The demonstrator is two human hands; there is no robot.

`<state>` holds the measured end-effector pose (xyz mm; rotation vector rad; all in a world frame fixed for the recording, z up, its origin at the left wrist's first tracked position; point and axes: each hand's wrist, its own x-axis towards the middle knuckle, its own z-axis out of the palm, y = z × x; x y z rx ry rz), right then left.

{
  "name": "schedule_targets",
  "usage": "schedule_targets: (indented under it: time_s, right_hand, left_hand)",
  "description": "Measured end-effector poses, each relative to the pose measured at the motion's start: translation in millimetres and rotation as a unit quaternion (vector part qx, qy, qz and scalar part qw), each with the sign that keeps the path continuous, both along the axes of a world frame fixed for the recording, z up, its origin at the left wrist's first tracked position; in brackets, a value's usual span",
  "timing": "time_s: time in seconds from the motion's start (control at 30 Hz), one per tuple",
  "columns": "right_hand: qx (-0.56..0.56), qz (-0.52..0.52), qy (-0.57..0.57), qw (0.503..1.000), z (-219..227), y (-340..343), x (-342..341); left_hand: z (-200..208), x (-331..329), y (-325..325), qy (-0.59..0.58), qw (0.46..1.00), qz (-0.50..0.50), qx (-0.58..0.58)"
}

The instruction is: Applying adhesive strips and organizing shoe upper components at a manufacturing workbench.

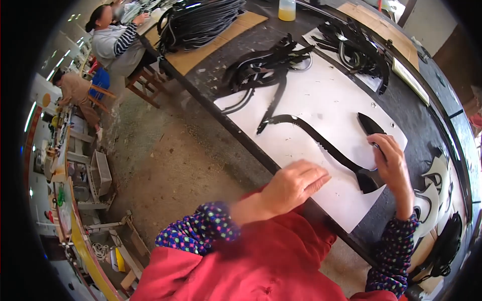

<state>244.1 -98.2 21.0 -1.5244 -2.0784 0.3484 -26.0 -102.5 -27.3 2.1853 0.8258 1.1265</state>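
A long curved black strip [321,136] with a notched edge lies across a white board [311,100]. Its right end meets a broader black piece [368,182] close to the board's near edge. My right hand [391,159] is closed, fingers curled, over a pointed black piece [369,124]; the fingers cover part of that piece. My left hand [296,184] hovers by the board's front edge, fingers stretched out together and slightly blurred. Nothing shows in it, and it stays apart from the strip.
Tangled black strips [268,65] sit at the board's far end, another heap [356,50] beyond. A large black bundle [201,22] rests on cardboard [216,42]. Farther off stands a yellow-liquid container [287,11]. White cut pieces [429,203] lie right. Two people sit or bend at left.
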Motion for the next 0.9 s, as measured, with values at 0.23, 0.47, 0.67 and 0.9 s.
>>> schedule_targets:
  time_s: [0.23,0.47,0.67,0.9]
  right_hand:
    - [0.051,-0.036,-0.143,0.988,-58,-24,-21]
    - [0.003,-0.066,-0.196,0.978,-46,-17,-25]
    - [0.149,-0.067,-0.136,0.977,-7,21,-62]
    - [0.097,-0.09,-0.22,0.967,-70,54,-87]
  left_hand:
    - [-20,-5,57,0.223,0.946,-0.045,0.23]
    - [-26,-19,63,0.236,0.943,-0.025,0.233]
    - [-30,-24,63,0.223,0.946,0.018,0.233]
    - [-38,-22,56,0.137,0.974,0.013,0.182]
